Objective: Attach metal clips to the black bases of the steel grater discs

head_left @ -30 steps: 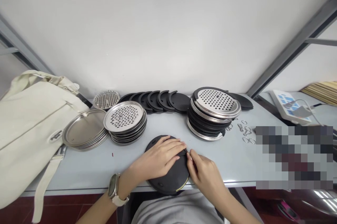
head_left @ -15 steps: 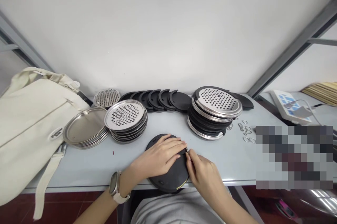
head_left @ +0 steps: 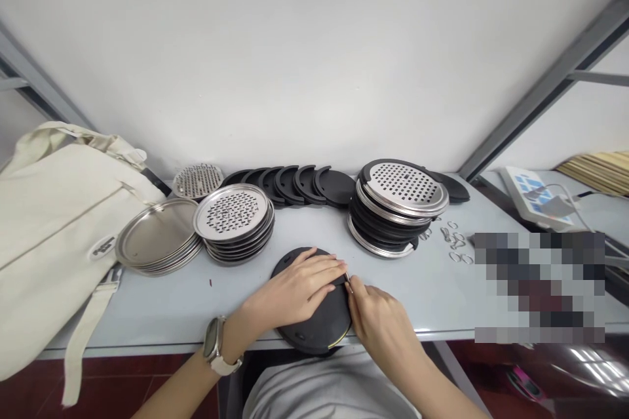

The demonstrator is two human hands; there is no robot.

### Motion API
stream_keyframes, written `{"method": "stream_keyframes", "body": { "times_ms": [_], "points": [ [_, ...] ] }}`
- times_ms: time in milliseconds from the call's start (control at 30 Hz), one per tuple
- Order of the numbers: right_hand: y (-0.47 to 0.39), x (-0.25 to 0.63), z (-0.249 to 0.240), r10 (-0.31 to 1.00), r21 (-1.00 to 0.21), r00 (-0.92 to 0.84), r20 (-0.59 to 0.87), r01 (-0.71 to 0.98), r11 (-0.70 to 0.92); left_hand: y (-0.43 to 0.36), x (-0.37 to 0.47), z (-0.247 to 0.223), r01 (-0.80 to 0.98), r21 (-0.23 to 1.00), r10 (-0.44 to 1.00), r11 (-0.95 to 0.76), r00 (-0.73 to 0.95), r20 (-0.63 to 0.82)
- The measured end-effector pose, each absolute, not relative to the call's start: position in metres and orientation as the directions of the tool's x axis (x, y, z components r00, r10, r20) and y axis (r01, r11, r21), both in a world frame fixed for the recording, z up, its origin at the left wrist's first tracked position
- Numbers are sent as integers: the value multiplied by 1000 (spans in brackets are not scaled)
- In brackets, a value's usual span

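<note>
A round black disc (head_left: pixel 322 327) lies at the table's front edge, partly overhanging it. Flat across its upper part rests my left hand (head_left: pixel 299 291), fingers extended together and pressing on the surface. At the disc's right rim, my right hand (head_left: pixel 378 314) pinches a small shiny metal piece (head_left: pixel 349 280) between thumb and fingers. Its exact kind is too small to make out, and the fingers hide most of it. A yellow line shows along the disc's lower right edge.
Left stand plain metal discs (head_left: pixel 157 235), a stack of grater plates (head_left: pixel 233 212) and a cream bag (head_left: pixel 63 229). Black discs (head_left: pixel 337 188) lean along the wall. Right are a stack with a perforated plate (head_left: pixel 405 186), loose metal rings (head_left: pixel 455 256) and a power strip (head_left: pixel 533 193).
My right hand has shifted very slightly up along the disc's rim, still pinching the metal piece. My left hand stays on the disc. The whole view has moved a little.
</note>
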State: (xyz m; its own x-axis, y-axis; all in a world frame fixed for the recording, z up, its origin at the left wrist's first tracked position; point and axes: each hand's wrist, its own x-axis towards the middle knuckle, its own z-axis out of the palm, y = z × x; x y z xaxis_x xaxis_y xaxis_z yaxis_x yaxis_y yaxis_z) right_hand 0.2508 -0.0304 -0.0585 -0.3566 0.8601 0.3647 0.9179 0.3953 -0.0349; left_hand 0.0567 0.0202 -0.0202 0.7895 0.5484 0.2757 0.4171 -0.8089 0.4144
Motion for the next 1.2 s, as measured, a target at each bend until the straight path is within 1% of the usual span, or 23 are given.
{"method": "stream_keyframes", "body": {
  "times_ms": [200, 400, 500, 667, 767, 833, 933, 1100, 1200],
  "points": [
    [-28, 252, -54, 865, 21, -383, 325, 917, 398, 20, 57, -22, 433, 413, 558, -802, 789, 257],
    [-25, 254, -52, 895, -25, -372, 247, 921, 390, 21, 57, -22, 438, 401, 558, -805, 789, 258],
    [-25, 258, -49, 921, -89, -340, 190, 928, 361, 21, 57, -21, 431, 386, 543, -816, 800, 255],
    [-23, 266, -38, 940, -311, -322, 115, 887, 342, 20, 57, -19, 427, 358, 525, -830, 816, 243],
    [-23, 266, -33, 941, -436, -321, 104, 836, 333, 19, 57, -19, 429, 365, 529, -826, 814, 240],
    [-22, 264, -33, 941, -494, -322, 105, 804, 331, 20, 56, -19, 424, 379, 531, -823, 811, 245],
    [-20, 264, -36, 941, -533, -316, 117, 780, 328, 20, 56, -19, 408, 401, 527, -820, 811, 254],
    [-17, 267, -42, 942, -536, -314, 123, 777, 329, 21, 57, -18, 388, 439, 530, -811, 804, 269],
    [-17, 267, -45, 942, -568, -305, 138, 755, 327, 21, 57, -17, 377, 459, 532, -805, 800, 276]
  ]
}}
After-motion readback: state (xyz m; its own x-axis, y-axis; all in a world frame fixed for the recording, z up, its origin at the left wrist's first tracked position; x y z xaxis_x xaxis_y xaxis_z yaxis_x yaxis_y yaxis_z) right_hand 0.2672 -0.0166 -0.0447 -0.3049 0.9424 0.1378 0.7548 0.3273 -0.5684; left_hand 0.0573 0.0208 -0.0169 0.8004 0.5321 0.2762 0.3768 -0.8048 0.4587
